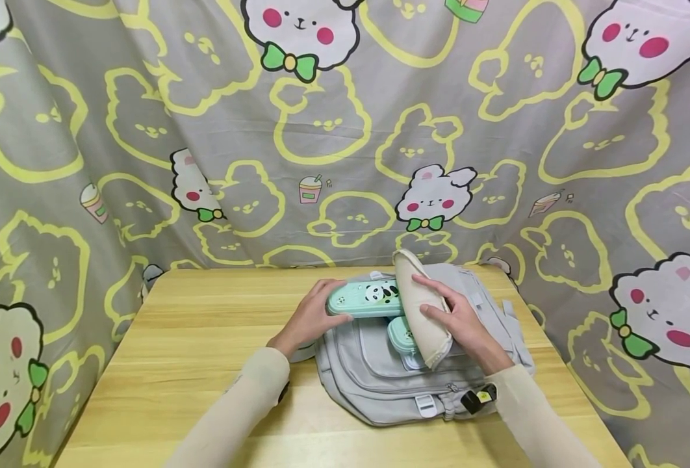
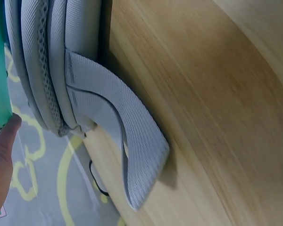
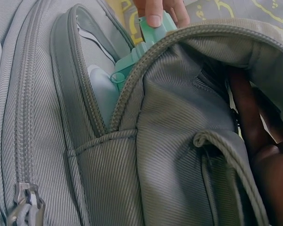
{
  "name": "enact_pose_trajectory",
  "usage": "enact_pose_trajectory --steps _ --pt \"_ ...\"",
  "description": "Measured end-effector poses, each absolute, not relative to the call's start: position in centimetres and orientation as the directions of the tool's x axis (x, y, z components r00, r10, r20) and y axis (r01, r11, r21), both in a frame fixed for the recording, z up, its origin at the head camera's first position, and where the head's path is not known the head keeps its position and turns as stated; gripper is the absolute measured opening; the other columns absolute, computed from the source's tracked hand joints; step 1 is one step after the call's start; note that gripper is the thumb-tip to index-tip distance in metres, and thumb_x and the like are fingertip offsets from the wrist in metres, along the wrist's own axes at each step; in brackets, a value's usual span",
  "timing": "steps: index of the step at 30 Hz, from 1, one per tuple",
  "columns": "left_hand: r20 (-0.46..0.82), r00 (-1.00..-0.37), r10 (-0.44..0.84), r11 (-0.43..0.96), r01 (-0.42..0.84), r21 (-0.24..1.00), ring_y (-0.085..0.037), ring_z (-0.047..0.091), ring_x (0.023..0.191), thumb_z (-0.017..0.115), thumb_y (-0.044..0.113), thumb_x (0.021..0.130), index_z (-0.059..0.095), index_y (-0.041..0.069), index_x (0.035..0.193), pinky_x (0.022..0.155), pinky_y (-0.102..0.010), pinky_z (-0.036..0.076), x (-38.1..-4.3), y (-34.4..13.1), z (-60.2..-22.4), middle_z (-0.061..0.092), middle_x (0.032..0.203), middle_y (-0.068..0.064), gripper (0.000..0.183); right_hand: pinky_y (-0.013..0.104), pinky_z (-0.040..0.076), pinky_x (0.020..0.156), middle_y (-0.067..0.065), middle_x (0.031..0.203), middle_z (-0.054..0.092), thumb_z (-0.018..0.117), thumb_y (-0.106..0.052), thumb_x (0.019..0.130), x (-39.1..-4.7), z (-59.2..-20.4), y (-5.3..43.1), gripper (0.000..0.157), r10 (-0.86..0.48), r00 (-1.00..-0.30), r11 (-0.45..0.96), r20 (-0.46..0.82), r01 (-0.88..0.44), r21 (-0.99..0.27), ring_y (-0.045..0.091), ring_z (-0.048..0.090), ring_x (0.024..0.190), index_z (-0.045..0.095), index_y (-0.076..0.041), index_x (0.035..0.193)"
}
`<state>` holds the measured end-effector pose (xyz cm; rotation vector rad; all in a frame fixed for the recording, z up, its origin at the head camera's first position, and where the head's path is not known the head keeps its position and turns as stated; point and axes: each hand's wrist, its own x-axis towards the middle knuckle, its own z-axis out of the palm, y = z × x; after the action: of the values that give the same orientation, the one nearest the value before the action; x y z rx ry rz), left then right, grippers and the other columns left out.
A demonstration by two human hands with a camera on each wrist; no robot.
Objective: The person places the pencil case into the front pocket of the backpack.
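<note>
A grey backpack point(image 1: 345, 370) lies on the table with its front pocket unzipped. My left hand point(image 1: 310, 315) grips one end of a mint-green pencil case point(image 1: 357, 300) with a panda on its lid. Its other end passes behind the pocket's front panel point(image 1: 418, 312), whose pale side faces up. That panel is held back by my right hand point(image 1: 459, 322), fingers and thumb bent over its edge. A smaller mint-green case point(image 1: 401, 335) sits at the pocket's mouth, partly covered by the panel. In the right wrist view, mint-green and whitish things show inside the zipped opening point(image 3: 80, 70).
A wooden table point(image 1: 204, 338) carries the backpack. Past its edges hangs a grey curtain point(image 1: 345, 182) with cartoon animals. A webbing loop point(image 2: 141, 150) sticks out from the bag over the tabletop. A buckle point(image 1: 425, 406) and a black-and-yellow tag point(image 1: 479, 398) lie at its near side.
</note>
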<state>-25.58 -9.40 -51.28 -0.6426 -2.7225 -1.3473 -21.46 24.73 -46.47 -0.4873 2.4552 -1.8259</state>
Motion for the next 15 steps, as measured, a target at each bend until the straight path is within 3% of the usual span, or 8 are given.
enact_pose_trajectory --steps 15 --pt "0.216 -0.901 0.375 0.527 0.399 0.750 -0.032 0.053 0.149 0.087 0.035 0.096 0.049 0.018 0.164 0.124 -0.053 0.045 -26.2 -6.3 -51.1 0.048 0.164 -0.008 0.080 0.021 0.056 0.099 0.014 0.174 0.040 0.069 -0.014 0.107 -21.6 -46.8 24.9 0.060 -0.287 -0.942 0.251 0.174 -0.249 -0.936 0.005 0.053 0.136 0.051 -0.017 0.164"
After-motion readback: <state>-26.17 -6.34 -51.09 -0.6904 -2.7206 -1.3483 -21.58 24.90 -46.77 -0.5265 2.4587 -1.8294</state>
